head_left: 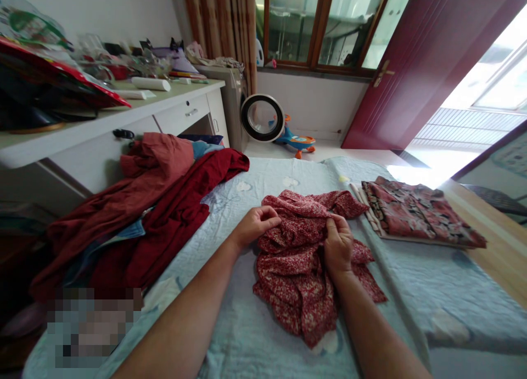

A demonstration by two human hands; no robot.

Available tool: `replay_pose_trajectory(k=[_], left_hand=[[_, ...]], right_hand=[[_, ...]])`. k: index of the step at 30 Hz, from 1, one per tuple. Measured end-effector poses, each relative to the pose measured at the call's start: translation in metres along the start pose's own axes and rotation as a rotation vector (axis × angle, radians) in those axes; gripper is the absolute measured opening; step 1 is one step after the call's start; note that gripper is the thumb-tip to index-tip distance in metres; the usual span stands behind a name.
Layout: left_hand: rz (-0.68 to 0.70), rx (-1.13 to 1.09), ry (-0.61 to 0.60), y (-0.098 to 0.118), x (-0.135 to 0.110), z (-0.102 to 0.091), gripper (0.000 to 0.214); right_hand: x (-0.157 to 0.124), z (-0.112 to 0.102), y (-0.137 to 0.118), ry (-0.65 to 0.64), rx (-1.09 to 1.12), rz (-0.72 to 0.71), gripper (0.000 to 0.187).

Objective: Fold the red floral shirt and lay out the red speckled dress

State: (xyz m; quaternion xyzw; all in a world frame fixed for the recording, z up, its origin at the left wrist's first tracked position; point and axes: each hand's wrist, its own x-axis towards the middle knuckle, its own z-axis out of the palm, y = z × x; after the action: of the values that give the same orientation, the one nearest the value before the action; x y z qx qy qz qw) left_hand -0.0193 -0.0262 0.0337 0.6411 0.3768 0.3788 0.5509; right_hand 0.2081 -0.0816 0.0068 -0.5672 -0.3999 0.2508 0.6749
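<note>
Head view, centre of frame: a crumpled red cotton garment with small white floral print point(294, 272) lies on a pale blue quilted bedsheet point(411, 297). Both hands are on its upper part. The left hand point(257, 224) has its fingers curled and pinches a fold at the garment's upper left edge. The right hand point(338, 245) is closed in a fist around bunched fabric, just right of the middle. The hands are near each other but apart.

Right of centre, a folded stack of red and black patterned clothes point(415, 214) sits on the sheet, close to the garment. Left of centre is a loose heap of dark red and rust clothes point(164, 203), with some blue fabric in it. Upper left has a cluttered white desk with drawers point(185, 113); the print on the red packaging point(61, 74) there is too blurred to read. Top centre shows a round washing-machine door point(262, 117) and a blue and orange toy ride-on point(297, 141) on the floor. Upper right is an open maroon door point(420, 55).
</note>
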Motion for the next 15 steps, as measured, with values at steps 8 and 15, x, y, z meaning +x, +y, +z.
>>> replay_pose_trajectory(k=[8, 15], left_hand=[[-0.09, -0.177, -0.16, -0.008, 0.001, 0.01, 0.023], [0.098, -0.685, 0.581, -0.009, 0.013, -0.033, 0.03]], right_hand=[[-0.005, 0.003, -0.002, -0.2, -0.034, -0.054, 0.031], [-0.011, 0.004, -0.015, -0.36, -0.347, -0.32, 0.042]])
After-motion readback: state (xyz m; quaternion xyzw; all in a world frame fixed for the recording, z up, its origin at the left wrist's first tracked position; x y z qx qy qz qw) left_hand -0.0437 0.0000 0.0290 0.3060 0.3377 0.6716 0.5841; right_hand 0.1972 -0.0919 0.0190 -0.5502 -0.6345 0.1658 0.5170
